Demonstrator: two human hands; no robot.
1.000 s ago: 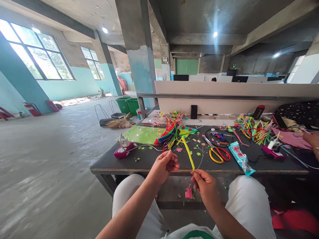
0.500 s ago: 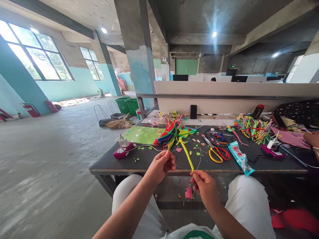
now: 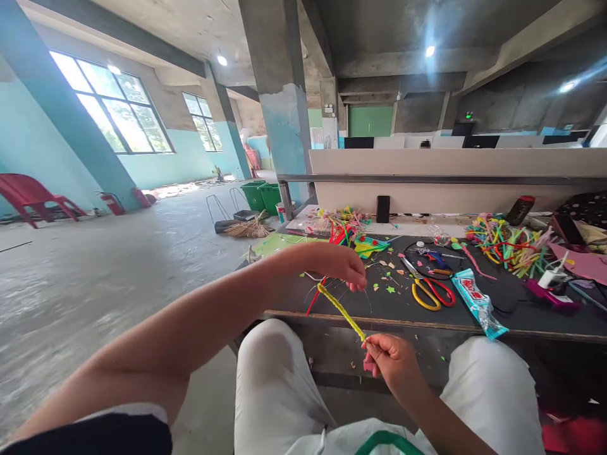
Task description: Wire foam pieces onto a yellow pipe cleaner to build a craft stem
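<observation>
Left of the scissors (image 3: 422,278), we are pinching the lower end of a yellow chenille stem (image 3: 342,310) in our right hand (image 3: 391,357). Our left hand (image 3: 342,263) is hovering, fingers curled, also left of the scissors; we are not able to tell whether it is gripping anything. We are apparently in the middle of shaping the stem, and the next move is probably calling for a steady right-hand pinch.

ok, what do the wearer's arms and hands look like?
Left hand and right hand are ungloved, no rings or watch visible. The left arm has a short, dark fabric sleeve with a pale edge; the right forearm is bare, any sleeve out of frame.
</observation>
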